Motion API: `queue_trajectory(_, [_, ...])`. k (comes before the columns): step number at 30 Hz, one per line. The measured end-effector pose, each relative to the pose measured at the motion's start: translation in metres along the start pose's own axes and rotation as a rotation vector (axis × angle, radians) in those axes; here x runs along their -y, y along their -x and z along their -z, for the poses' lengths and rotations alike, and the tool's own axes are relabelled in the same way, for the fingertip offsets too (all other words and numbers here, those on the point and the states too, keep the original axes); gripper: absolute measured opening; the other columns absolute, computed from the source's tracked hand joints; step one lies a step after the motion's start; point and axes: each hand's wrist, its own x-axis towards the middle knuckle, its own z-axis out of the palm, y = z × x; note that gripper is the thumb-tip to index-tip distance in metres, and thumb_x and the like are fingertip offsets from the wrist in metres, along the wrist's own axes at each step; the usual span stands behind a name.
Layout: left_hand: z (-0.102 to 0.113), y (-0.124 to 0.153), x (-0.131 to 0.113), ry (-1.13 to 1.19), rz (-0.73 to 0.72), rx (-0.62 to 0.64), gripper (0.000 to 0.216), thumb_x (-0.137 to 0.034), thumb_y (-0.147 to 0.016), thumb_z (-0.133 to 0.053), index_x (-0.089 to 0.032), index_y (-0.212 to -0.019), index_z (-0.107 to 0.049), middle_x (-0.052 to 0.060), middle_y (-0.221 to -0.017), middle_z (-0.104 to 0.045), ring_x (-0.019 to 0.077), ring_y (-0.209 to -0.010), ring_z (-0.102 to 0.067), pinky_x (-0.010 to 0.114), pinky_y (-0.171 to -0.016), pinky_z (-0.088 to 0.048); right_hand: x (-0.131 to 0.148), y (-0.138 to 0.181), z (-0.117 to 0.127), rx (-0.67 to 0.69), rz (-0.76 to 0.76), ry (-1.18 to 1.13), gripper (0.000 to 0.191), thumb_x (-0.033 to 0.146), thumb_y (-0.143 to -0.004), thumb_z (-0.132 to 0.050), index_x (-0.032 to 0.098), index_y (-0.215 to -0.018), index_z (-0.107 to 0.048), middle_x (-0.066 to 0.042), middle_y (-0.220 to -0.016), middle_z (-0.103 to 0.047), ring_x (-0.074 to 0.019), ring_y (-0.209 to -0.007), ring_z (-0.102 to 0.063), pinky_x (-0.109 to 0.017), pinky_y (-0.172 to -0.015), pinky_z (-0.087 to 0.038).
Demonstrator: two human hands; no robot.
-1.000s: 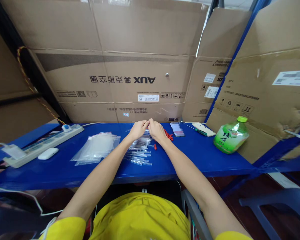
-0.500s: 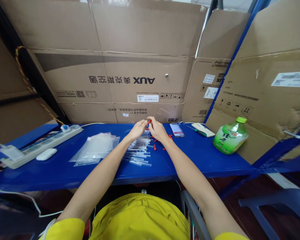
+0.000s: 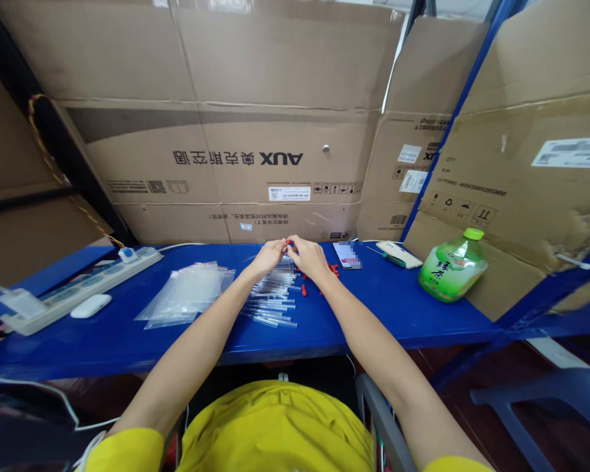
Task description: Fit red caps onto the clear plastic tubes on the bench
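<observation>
My left hand (image 3: 270, 255) and my right hand (image 3: 307, 256) meet above the far part of the blue table, fingertips almost touching. A red rubber bulb (image 3: 288, 242) shows between them, pinched by my right fingers. From the left side of my left hand pokes a thin clear tube (image 3: 249, 258), apparently a glass dropper tube; its other end is hidden by the closed fingers. Beneath and in front of the hands lies a pile of clear glass tubes (image 3: 274, 305). Loose red bulbs (image 3: 333, 269) are scattered around my right wrist, with one bulb (image 3: 303, 290) beside the tubes.
Clear plastic bags (image 3: 187, 295) lie left of the tubes. Farther left are a power strip (image 3: 86, 288) and a white case (image 3: 91, 305). A phone (image 3: 348, 255), a green-handled screwdriver (image 3: 393, 259) and a green tea bottle (image 3: 452, 267) stand or lie right. Cardboard (image 3: 255, 78) walls the back.
My hands have drawn closer together and dipped slightly. The red bulb between them is now more covered by the fingers. The view has shifted a little.
</observation>
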Motion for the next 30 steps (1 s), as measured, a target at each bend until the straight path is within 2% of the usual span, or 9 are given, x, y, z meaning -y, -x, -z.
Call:
queue_trajectory(5, [-0.003,0.007,-0.013,0.113,0.122,0.053,0.041,-0.048,-0.103,-0.05,-0.023,-0.073,-0.038,-0.01,-0.051,-0.024,0.0066,-0.042,-0.017,0.023,-0.044,-0.012,0.003,-0.002,-0.003,0.041,-0.04,0.069,0.029,0.03,-0.109,-0.041,0.02,-0.126,-0.061,-0.01,-0.11,-0.079,-0.0242,-0.097,-0.074,-0.028,-0.075,-0.043])
queue_trajectory(9, [-0.003,0.009,-0.016,0.136,0.14,0.079,0.042,-0.051,-0.103,-0.052,-0.023,-0.075,-0.038,-0.011,-0.051,-0.023,0.0059,-0.04,-0.015,0.022,-0.043,-0.01,0.0,-0.004,-0.007,0.048,-0.011,0.074,0.029,0.025,-0.108,-0.037,0.019,-0.127,-0.059,-0.011,-0.111,-0.078,-0.0235,-0.1,-0.074,-0.028,-0.078,-0.043])
queue_trajectory(13, [-0.002,0.005,-0.013,0.081,0.078,0.082,0.042,-0.051,-0.101,-0.053,-0.022,-0.074,-0.04,-0.01,-0.051,-0.026,0.0067,-0.043,-0.017,0.023,-0.044,-0.014,-0.001,-0.006,-0.011,0.051,-0.004,0.07,0.028,0.024,-0.108,-0.037,0.018,-0.125,-0.058,-0.011,-0.108,-0.077,-0.0244,-0.097,-0.073,-0.029,-0.078,-0.043])
queue_trajectory(17, [0.002,0.0,-0.008,-0.074,-0.052,0.07,0.044,-0.052,-0.1,-0.05,-0.022,-0.069,-0.041,-0.007,-0.052,-0.033,0.0094,-0.048,-0.025,0.024,-0.05,-0.022,-0.002,-0.005,-0.01,0.033,-0.011,-0.002,0.025,0.026,-0.106,-0.039,0.019,-0.12,-0.058,-0.011,-0.105,-0.076,-0.0252,-0.094,-0.071,-0.029,-0.077,-0.043])
queue_trajectory(21, [0.011,-0.001,-0.01,-0.466,-0.169,-0.01,0.043,-0.045,-0.099,-0.046,-0.02,-0.064,-0.05,0.002,-0.061,-0.055,0.016,-0.063,-0.046,0.027,-0.061,-0.03,-0.008,-0.003,-0.006,0.03,0.067,-0.175,0.023,0.032,-0.108,-0.039,0.023,-0.116,-0.058,-0.009,-0.108,-0.074,-0.0231,-0.096,-0.069,-0.029,-0.08,-0.044])
queue_trajectory(23, [0.014,0.001,-0.013,-0.656,-0.18,-0.069,0.043,-0.042,-0.098,-0.045,-0.02,-0.062,-0.053,0.005,-0.063,-0.058,0.0187,-0.067,-0.05,0.029,-0.063,-0.028,-0.012,-0.004,-0.004,0.045,0.101,-0.282,0.022,0.036,-0.108,-0.04,0.023,-0.112,-0.058,-0.007,-0.104,-0.073,-0.0215,-0.094,-0.067,-0.028,-0.081,-0.044])
queue_trajectory(26, [0.013,0.006,-0.018,-0.756,-0.191,-0.135,0.052,-0.043,-0.101,-0.041,-0.021,-0.055,-0.046,0.004,-0.054,-0.049,0.0178,-0.062,-0.045,0.031,-0.062,-0.023,-0.011,-0.007,-0.004,0.033,0.063,-0.531,0.025,0.042,-0.106,-0.042,0.024,-0.098,-0.056,-0.001,-0.084,-0.064,-0.0175,-0.079,-0.06,-0.027,-0.075,-0.043])
queue_trajectory(28, [0.009,0.007,-0.02,-0.713,-0.221,-0.163,0.057,-0.047,-0.103,-0.037,-0.021,-0.052,-0.037,0.001,-0.051,-0.038,0.0153,-0.057,-0.039,0.031,-0.061,-0.02,-0.007,-0.009,-0.003,0.064,-0.007,-0.774,0.032,0.052,-0.105,-0.043,0.025,-0.09,-0.051,0.004,-0.069,-0.05,-0.0144,-0.064,-0.049,-0.025,-0.065,-0.04])
queue_trajectory(30, [0.004,0.008,-0.021,-0.628,-0.262,-0.186,0.058,-0.05,-0.103,-0.034,-0.021,-0.053,-0.028,0.0,-0.052,-0.03,0.0129,-0.055,-0.031,0.032,-0.06,-0.017,-0.002,-0.01,0.0,0.154,-0.067,-1.039,0.04,0.064,-0.1,-0.048,0.026,-0.086,-0.046,0.008,-0.062,-0.035,-0.0123,-0.055,-0.036,-0.024,-0.056,-0.033])
